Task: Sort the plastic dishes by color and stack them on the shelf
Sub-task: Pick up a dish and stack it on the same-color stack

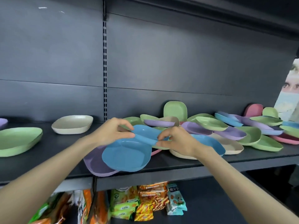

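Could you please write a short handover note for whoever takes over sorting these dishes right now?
Hands: left hand and right hand both pinch the rims of the blue dishes at the front of the shelf, above a purple dish.
Done: a green stack and cream dishes sit apart on the left.
Left: the mixed pile on the right (green, purple, blue, pink, cream) is unsorted.

smooth plastic blue dish [126, 154], matt dark metal shelf [48, 152].
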